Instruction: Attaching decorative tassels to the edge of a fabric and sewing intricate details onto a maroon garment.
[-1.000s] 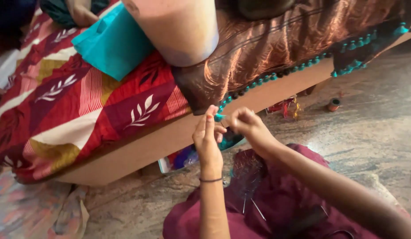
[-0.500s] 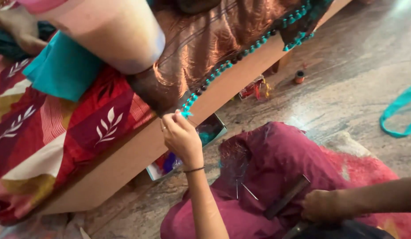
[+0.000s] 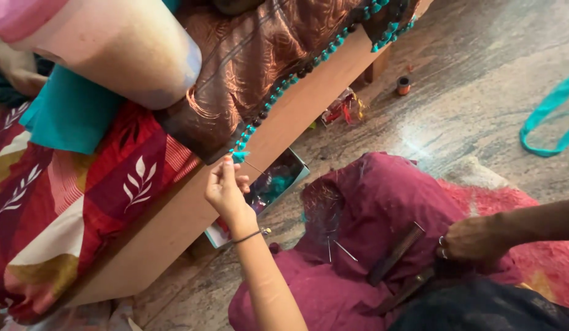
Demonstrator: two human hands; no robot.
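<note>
Left hand (image 3: 226, 190) is raised to the bed edge, fingertips pinched on a thin needle (image 3: 255, 167) at the turquoise beaded trim (image 3: 278, 86) of the brown patterned cloth (image 3: 260, 55). Right hand (image 3: 474, 239) rests on the maroon fabric (image 3: 382, 196) in the lap; its grip cannot be determined.

Two hands (image 3: 226, 190) (one thread spool (image 3: 404, 85))

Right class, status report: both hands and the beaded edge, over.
Left hand pinching needle at teal beaded edge of brown cloth. Right hand down on maroon lap, off the beads. Nothing blocking.
</note>
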